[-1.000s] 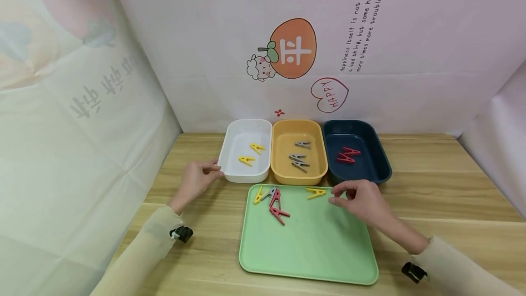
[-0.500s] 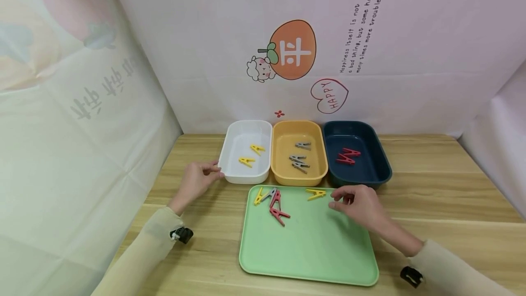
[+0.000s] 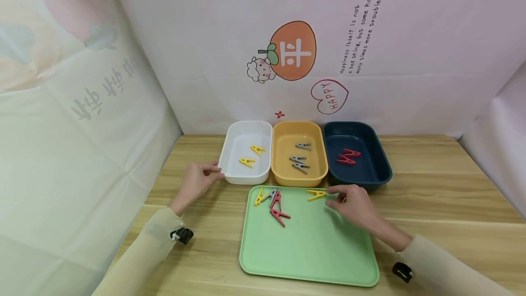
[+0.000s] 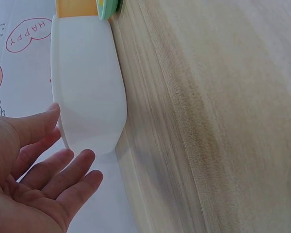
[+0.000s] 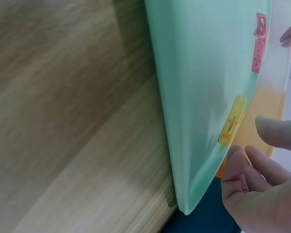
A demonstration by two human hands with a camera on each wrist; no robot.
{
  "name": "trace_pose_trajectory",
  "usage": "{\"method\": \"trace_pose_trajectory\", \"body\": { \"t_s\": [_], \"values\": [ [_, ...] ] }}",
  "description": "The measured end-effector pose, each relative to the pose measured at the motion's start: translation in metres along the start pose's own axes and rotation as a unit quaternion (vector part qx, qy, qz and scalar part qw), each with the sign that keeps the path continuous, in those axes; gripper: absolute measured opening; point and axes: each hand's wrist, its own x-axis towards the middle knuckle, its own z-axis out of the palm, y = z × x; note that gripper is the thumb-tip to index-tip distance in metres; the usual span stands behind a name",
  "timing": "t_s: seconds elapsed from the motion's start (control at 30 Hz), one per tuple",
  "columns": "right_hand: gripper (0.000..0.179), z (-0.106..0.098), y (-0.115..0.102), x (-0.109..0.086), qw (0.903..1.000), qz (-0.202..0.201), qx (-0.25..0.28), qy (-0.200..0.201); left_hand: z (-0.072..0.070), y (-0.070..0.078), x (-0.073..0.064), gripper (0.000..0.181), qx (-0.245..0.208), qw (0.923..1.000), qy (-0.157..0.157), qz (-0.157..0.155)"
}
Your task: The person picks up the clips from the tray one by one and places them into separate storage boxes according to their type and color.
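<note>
Lying on the green tray, near the far edge and right of the middle: a yellow clip, with forked end to the left. Just beside its right end, the right hand, with thumb and forefinger parted, fingers loosely bent, gripping nothing; too close to tell whether touching the clip. Near the tray's far left corner, bunched together: a second yellow clip, a grey clip and two red clips. Just beyond the tray, three boxes side by side: at left the white box with two yellow clips inside, in the middle the amber box with three grey clips, at right the dark blue box with two red clips, close together. At the white box's near left corner, the left hand, with relaxed, slightly spread fingers and tips at the rim. Beneath everything, a wood-grained surface. On both forearms, pale sleeves. Behind, a white cloth printed with orange fruit, cartoon animals and lettering.
</note>
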Motion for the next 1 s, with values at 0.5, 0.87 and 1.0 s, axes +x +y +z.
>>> {"method": "trace_pose_trajectory", "body": {
  "t_s": [0.5, 0.87, 1.0],
  "values": [
    [0.033, 0.010, -0.007, 0.009, 0.9992, 0.020, -0.012, -0.032, -0.001, 0.001, 0.000, 0.019, 0.000, 1.0000, 0.000, -0.006],
    [0.025, 0.016, -0.010, 0.019, 0.9981, 0.021, -0.039, -0.044, 0.000, -0.002, 0.000, 0.017, 0.005, 1.0000, 0.000, -0.003],
    [0.020, 0.019, -0.012, 0.020, 0.9968, 0.019, -0.053, -0.056, 0.000, -0.001, 0.001, 0.018, 0.004, 1.0000, 0.000, -0.005]
  ]
}}
